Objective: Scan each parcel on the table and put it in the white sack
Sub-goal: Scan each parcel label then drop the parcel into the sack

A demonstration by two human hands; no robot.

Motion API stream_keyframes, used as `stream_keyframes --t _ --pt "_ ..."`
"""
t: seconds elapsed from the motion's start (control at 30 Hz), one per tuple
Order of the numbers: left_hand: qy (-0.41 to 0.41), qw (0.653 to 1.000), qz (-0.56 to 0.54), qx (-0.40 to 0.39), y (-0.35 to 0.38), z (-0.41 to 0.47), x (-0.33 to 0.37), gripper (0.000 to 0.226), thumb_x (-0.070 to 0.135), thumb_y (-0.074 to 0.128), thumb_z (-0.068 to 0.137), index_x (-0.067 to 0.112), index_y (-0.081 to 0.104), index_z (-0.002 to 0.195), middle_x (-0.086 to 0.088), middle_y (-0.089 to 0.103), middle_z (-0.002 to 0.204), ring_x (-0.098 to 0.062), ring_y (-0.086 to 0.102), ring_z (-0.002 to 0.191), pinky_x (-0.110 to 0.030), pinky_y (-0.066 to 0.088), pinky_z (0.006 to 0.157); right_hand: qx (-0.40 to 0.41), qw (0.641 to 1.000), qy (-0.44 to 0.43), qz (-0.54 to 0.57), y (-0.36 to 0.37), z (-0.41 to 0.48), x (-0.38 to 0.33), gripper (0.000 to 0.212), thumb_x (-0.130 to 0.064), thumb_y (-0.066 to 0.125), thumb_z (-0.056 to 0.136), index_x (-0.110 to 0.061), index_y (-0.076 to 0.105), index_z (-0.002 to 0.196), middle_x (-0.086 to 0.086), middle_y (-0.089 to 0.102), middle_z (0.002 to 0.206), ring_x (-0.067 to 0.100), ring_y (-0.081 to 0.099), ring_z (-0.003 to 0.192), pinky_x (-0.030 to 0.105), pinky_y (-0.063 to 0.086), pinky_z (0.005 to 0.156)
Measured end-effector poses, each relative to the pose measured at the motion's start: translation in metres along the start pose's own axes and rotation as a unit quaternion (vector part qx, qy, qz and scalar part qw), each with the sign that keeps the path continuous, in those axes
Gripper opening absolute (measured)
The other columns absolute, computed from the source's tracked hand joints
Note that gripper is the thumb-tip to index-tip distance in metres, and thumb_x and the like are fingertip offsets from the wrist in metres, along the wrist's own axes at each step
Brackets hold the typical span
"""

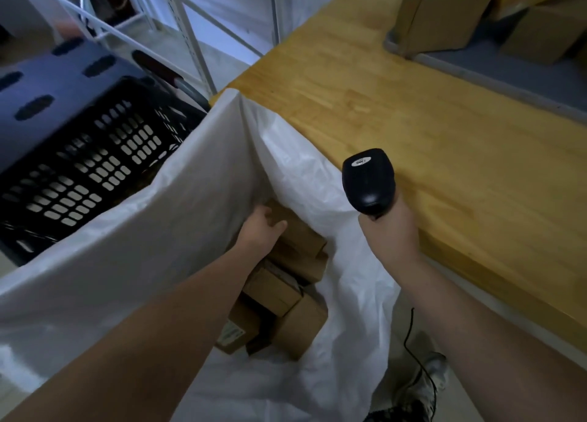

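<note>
Your left hand (262, 228): it reaches down inside the white sack (158, 231), and your thumb lies across the top of the uppermost parcel (298, 234). The other fingers are tucked out of view, so you cannot tell whether they grip the box or only rest on it.
Your right hand (389, 231): it sits above the sack's right edge with the fingers wrapped tight round the handle of the scanner (368, 180).
Scanner: black, held upright, its head tipped away from you, just right of the sack's mouth.
Cable (413, 342): thin and black, it trails down outside the sack's right wall near your shoe (435, 371).
Parcels (286, 288): a heap of brown cardboard boxes lies at the bottom of the sack, touching one another at odd angles. One low box shows a pale label.
Sack: it stands open, with its far corner up against the table (397, 104).
Table: light wood, running along the sack's right side.
Crate (82, 161): black with slotted walls, just left of the sack.
Boxes (444, 18): more brown cartons, blurred, well beyond the sack at the far right.
Shelf frame (190, 34): white metal, behind the sack and crate.
</note>
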State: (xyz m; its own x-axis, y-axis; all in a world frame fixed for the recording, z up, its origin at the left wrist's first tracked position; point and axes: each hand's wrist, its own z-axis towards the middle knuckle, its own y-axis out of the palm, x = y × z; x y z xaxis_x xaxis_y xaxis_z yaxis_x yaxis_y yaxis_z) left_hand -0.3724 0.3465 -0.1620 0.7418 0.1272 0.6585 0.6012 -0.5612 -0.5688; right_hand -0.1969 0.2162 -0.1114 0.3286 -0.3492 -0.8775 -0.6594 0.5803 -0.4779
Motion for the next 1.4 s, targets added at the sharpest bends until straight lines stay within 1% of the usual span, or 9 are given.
stream_keyframes --t 0.13,0.23,0.3,0.43,0.5,0.67,0.9,1.1,1.4 --pt "0.074 0.995 0.072 0.001 -0.011 -0.032 0.020 0.048 0.032 0.059 0.095 0.014 0.045 0.136 0.000 0.055 0.127 -0.014 0.052 0.110 -0.025 0.041 0.089 -0.049 0.995 0.036 -0.074 -0.012 0.001 -0.004 0.028 -0.006 0.060 0.085 -0.019 0.049 0.108 -0.005 0.051 0.070 0.011 0.049 0.061 0.026 0.034 0.051" --pt "0.140 0.987 0.082 0.006 -0.015 -0.058 0.053 0.041 0.028 0.058 0.095 0.015 0.049 0.133 0.003 0.055 0.126 -0.013 0.054 0.111 -0.030 0.046 0.094 -0.056 0.992 0.056 -0.100 -0.036 0.002 -0.013 0.015 -0.014 0.063 0.087 -0.017 0.048 0.085 0.000 0.052 0.067 0.019 0.052 0.063 0.027 0.035 0.054" --pt "0.184 0.977 0.108 0.014 -0.014 -0.074 0.082 0.043 0.026 0.057 0.096 0.016 0.047 0.136 0.000 0.054 0.131 -0.016 0.054 0.115 -0.031 0.046 0.096 -0.045 0.992 0.068 -0.093 -0.059 0.004 -0.019 0.027 -0.012 0.063 0.085 -0.017 0.043 0.068 0.003 0.047 0.059 0.023 0.049 0.059 0.028 0.031 0.054" --pt "0.261 0.957 0.128 0.010 0.005 -0.095 0.149 0.043 0.026 0.056 0.096 0.015 0.046 0.136 -0.004 0.053 0.132 -0.017 0.053 0.114 -0.027 0.043 0.090 -0.009 0.993 0.076 -0.092 -0.122 0.013 -0.031 0.033 -0.009 0.062 0.083 -0.020 0.037 0.064 0.000 0.042 0.054 0.021 0.045 0.053 0.028 0.030 0.049" --pt "0.281 0.952 0.119 0.003 0.021 -0.102 0.186 0.042 0.026 0.057 0.095 0.017 0.046 0.135 -0.003 0.053 0.130 -0.016 0.054 0.112 -0.025 0.042 0.086 0.009 0.993 0.073 -0.094 -0.161 0.017 -0.034 0.029 -0.014 0.064 0.084 -0.021 0.041 0.067 0.001 0.050 0.058 0.022 0.054 0.058 0.030 0.039 0.053" --pt "0.333 0.936 0.110 -0.030 0.083 -0.119 0.275 0.040 0.027 0.056 0.096 0.017 0.047 0.134 -0.002 0.054 0.128 -0.016 0.054 0.110 -0.025 0.043 0.084 0.098 0.989 0.080 -0.071 -0.273 0.028 -0.028 0.025 -0.035 0.065 0.086 -0.010 0.061 0.085 0.007 0.067 0.069 0.025 0.068 0.065 0.042 0.058 0.067" --pt "0.382 0.913 0.115 -0.085 0.188 -0.144 0.379 0.041 0.026 0.056 0.096 0.014 0.047 0.135 -0.005 0.054 0.128 -0.017 0.056 0.108 -0.023 0.041 0.084 0.185 0.973 0.120 -0.067 -0.405 0.039 0.014 0.028 -0.037 0.065 0.088 -0.012 0.061 0.075 0.012 0.070 0.072 0.026 0.068 0.062 0.046 0.059 0.070" --pt "0.401 0.899 0.142 -0.106 0.267 -0.157 0.437 0.043 0.027 0.058 0.095 0.015 0.048 0.134 -0.003 0.056 0.128 -0.016 0.057 0.109 -0.022 0.040 0.083 0.196 0.965 0.158 -0.079 -0.488 0.040 0.065 0.024 -0.037 0.063 0.088 -0.012 0.061 0.085 0.007 0.068 0.073 0.024 0.068 0.065 0.044 0.059 0.070" --pt "0.434 0.857 0.220 -0.171 0.399 -0.172 0.507 0.052 0.031 0.059 0.094 0.014 0.042 0.140 -0.007 0.043 0.140 -0.022 0.048 0.122 -0.034 0.041 0.102 0.243 0.945 0.209 -0.068 -0.578 0.036 0.137 0.017 -0.032 0.064 0.088 -0.017 0.059 0.081 0.007 0.065 0.070 0.027 0.066 0.069 0.042 0.056 0.068"
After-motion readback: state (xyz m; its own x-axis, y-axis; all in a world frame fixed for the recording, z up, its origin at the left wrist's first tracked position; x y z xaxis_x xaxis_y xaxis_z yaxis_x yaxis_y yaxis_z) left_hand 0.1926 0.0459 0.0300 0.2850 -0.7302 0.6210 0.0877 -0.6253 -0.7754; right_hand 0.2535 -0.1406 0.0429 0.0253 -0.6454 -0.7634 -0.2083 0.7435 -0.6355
